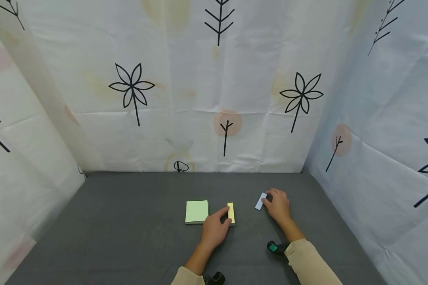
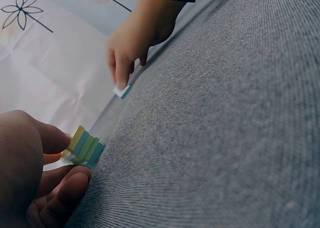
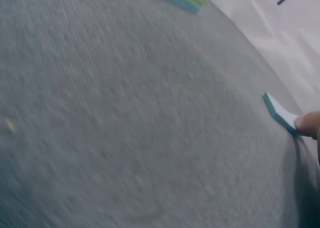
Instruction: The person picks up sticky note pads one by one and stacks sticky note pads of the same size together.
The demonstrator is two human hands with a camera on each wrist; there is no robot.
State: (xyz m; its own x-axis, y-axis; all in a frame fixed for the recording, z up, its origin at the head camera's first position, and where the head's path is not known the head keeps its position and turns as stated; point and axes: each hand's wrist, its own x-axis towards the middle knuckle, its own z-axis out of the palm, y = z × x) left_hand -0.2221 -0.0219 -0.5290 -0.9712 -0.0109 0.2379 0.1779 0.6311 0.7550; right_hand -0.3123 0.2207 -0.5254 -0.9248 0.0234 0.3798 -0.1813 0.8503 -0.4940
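On the left of the group, a square pale green pad of sticky notes (image 1: pixel 197 211) lay flat on the dark grey felt-like table surface (image 1: pixel 128 229), touched by neither hand. Just to its right, and a little apart from it, sat a narrow yellow-topped stack of sticky strips (image 1: pixel 230 213), whose edge in the left wrist view showed yellow, blue and green layers (image 2: pixel 84 147). The left hand (image 1: pixel 214 229) rested on the table at the near side of this stack, its thumb and fingers curled against the strips and pinching them. Farther right, well apart from the yellow stack, a small white and light blue rectangular pad (image 1: pixel 260 201) lay tilted on the surface. The right hand (image 1: pixel 278 205) sat just right of it, fingertips bent down onto its right end and pressing it to the table; the right wrist view showed a fingertip (image 3: pixel 309 124) on the pad's corner. A white cloth printed with black flowers (image 1: pixel 214 79) hung along the far side.
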